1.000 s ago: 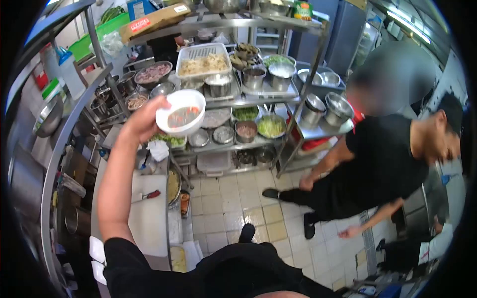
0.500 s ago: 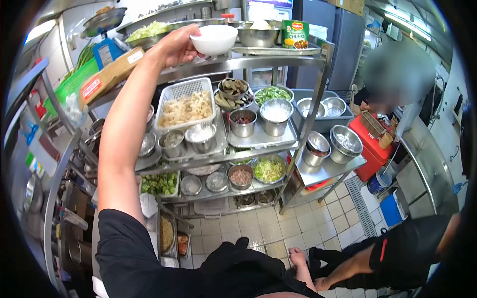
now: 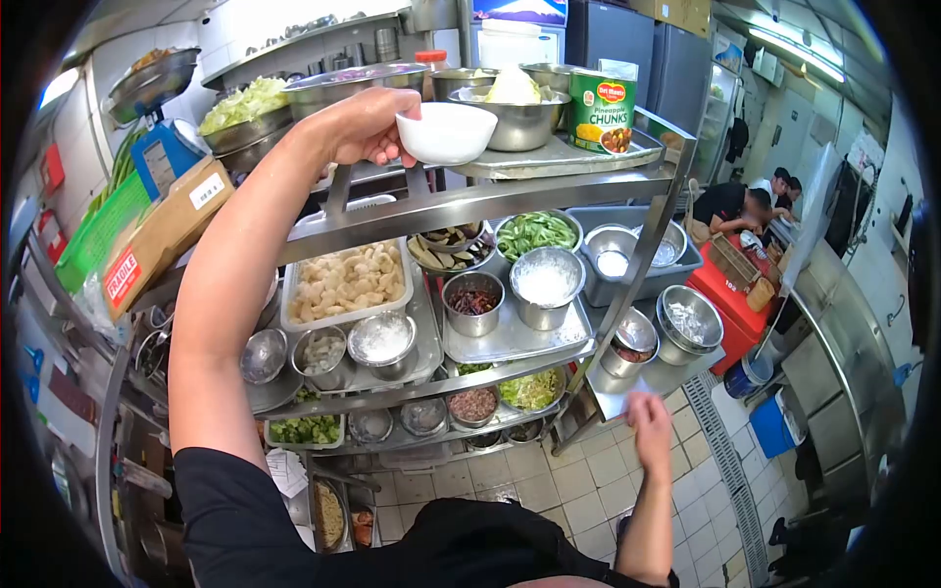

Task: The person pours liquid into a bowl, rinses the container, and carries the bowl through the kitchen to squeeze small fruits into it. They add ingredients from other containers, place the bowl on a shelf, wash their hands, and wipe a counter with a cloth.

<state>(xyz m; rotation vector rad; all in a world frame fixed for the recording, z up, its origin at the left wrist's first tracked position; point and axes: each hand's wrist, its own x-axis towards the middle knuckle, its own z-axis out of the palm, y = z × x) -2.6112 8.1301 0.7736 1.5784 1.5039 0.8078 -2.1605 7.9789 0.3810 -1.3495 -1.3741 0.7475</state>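
My left hand (image 3: 380,129) reaches up to the top shelf of the metal rack, its fingers closed on the rim of a white bowl (image 3: 447,134). Just right of the bowl is a steel bowl (image 3: 522,124) with pale contents, beside a green can of pineapple chunks (image 3: 601,115). Behind my wrist sits a wide steel basin (image 3: 338,90). My right hand (image 3: 649,426) hangs low in front of the rack's right end, near the small steel side table. Its fingers are curled together, and whatever may be inside them is hidden.
Steel pots and a white basket of pale pieces (image 3: 348,279) fill the middle shelf (image 3: 480,345). A cardboard box (image 3: 167,240) juts out at left. People sit beyond the red container (image 3: 730,304). A floor drain (image 3: 725,461) runs along the tiles.
The view has moved closer to the rack, my left hand still gripping the white bowl. My right hand has risen from low by my body. The other person's arm at lower right has left view.
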